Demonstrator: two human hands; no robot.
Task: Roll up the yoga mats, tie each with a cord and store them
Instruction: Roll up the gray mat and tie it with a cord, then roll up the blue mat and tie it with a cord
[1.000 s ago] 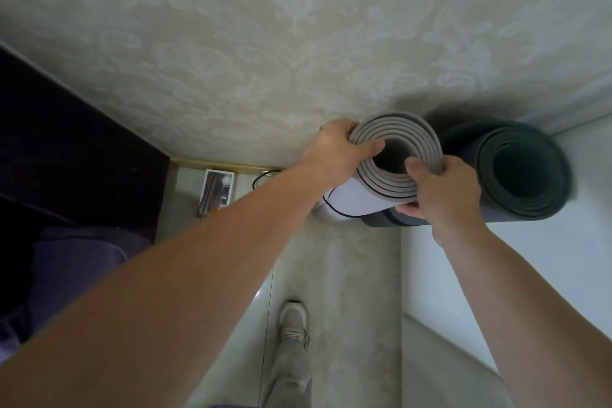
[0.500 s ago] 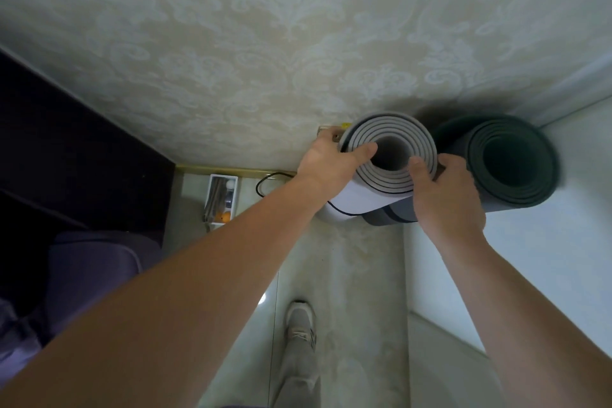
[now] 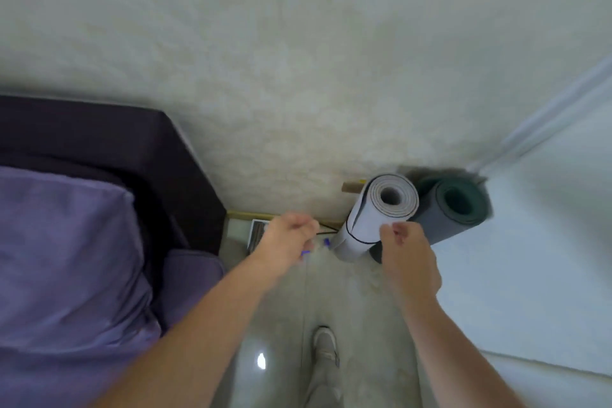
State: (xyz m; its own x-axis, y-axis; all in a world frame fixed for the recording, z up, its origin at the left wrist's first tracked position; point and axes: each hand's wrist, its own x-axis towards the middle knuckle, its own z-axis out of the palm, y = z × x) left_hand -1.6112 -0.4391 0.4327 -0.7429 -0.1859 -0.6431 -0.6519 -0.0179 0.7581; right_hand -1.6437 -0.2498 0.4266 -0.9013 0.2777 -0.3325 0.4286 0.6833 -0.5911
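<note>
Both rolled mats standing on end against the wall [image 3: 298, 76], grey mat [image 3: 381, 212] touching green mat [image 3: 453, 209], left hand [image 3: 288, 242] and right hand [image 3: 407, 255] loosely curled, empty, clear of them.

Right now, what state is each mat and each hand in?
light grey mat: rolled, upright against the wall, dark cord around it, not held.
dark green mat: rolled, beside the grey one, leaning in the corner.
left hand: off the mats, fingers curled.
right hand: off the mats, fingers curled.
</note>
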